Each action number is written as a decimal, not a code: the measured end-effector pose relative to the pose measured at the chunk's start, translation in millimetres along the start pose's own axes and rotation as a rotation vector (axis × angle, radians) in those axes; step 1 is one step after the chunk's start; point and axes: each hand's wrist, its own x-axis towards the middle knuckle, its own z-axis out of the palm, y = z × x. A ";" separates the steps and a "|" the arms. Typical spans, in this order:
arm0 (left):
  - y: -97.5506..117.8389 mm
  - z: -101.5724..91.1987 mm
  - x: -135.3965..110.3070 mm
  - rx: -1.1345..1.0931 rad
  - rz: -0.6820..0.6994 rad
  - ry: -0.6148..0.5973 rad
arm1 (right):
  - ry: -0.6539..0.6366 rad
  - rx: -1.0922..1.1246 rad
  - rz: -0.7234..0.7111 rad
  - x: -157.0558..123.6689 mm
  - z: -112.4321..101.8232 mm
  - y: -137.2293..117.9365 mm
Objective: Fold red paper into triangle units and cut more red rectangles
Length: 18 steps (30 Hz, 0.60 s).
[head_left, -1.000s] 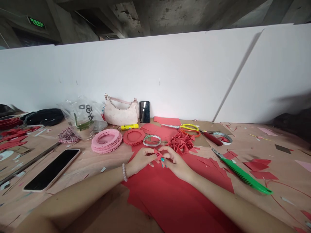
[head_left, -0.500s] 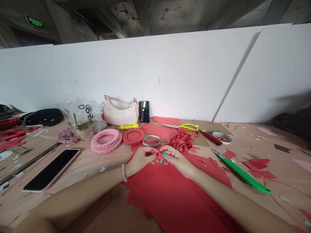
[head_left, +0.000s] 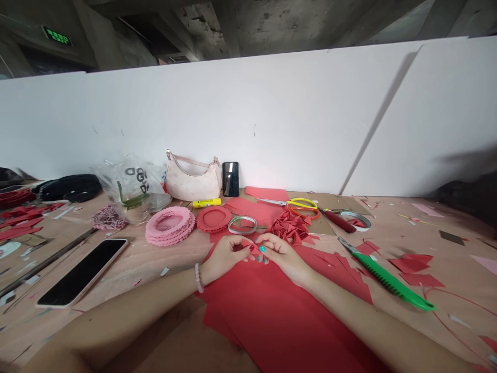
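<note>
My left hand (head_left: pixel 227 255) and my right hand (head_left: pixel 280 254) meet over a large red paper sheet (head_left: pixel 279 311) on the table. Both pinch a small red paper piece (head_left: pixel 248 243) between their fingertips. A pale bead bracelet sits on my left wrist. Just beyond the hands lies a pile of folded red paper triangles (head_left: pixel 290 227), and a tape ring (head_left: pixel 243 224) lies to its left.
Stacks of pink (head_left: pixel 170 226) and red (head_left: pixel 213 218) paper rings lie at left, with a glue stick (head_left: pixel 206 203), handbag (head_left: pixel 193 178) and plastic bag (head_left: pixel 134 189) behind. A phone (head_left: pixel 83 271) lies near left. Scissors (head_left: pixel 298 204) and a green cutter (head_left: pixel 386 280) lie at right.
Both hands have shifted slightly away from me with the small red piece, fingers working it. Nothing else moved.
</note>
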 end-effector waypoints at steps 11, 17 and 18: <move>-2.7 1.6 0.2 -0.024 -0.027 0.032 | 0.122 -0.205 -0.109 0.1 1.1 9.9; 0.4 2.1 1.0 -0.116 -0.034 0.067 | 0.180 -0.245 -0.118 2.3 1.4 9.4; 0.5 2.6 1.0 -0.128 -0.034 0.064 | 0.188 -0.253 -0.120 2.7 1.8 9.4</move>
